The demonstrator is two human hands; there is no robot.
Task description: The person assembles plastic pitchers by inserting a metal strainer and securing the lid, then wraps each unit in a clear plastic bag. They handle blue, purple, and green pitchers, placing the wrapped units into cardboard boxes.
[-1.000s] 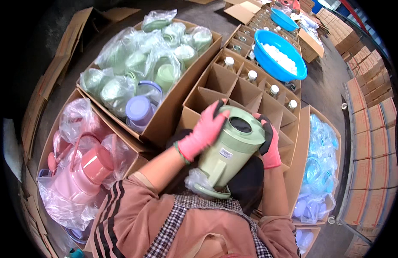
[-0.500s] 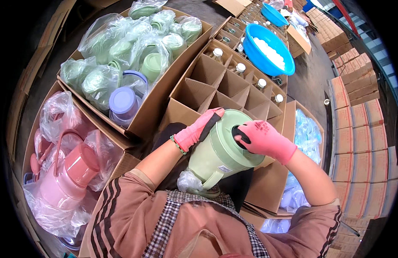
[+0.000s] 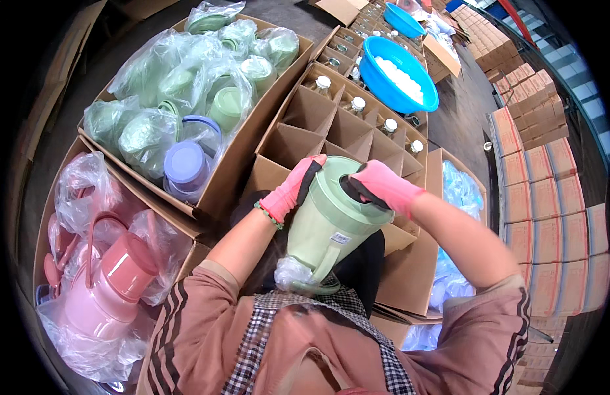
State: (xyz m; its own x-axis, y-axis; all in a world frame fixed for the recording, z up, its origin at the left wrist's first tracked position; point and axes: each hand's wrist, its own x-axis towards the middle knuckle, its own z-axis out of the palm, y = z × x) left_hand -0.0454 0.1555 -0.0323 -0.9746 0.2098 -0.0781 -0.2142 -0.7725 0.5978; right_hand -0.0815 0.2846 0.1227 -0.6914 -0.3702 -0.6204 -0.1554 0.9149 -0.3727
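Observation:
A pale green thermos jug (image 3: 306,230) is tilted in my lap, its wide end up and away from me. My left hand (image 3: 293,187), in a pink glove with a black palm, grips the left side of that wide rim. The gloved fingers of my right hand (image 3: 382,186) are bent into the dark round recess in the jug's wide end; what they pinch there is hidden. A curved handle (image 3: 326,263) runs down the jug's near side, and a bunched clear plastic bag (image 3: 293,272) clings to the lower end.
Ahead stands a divided carton (image 3: 278,146) with several white-capped glass bottles (image 3: 390,126). Behind it is a blue basin (image 3: 367,74) of white pieces. Bagged green jugs fill a carton (image 3: 234,153) at left; a pink jug (image 3: 97,299) lies nearer. Stacked cartons (image 3: 540,234) line the right.
My right hand has turned at the recess, its wrist and forearm swinging up and outward. The jug has shifted slightly left, while my left hand keeps its grip on the rim.

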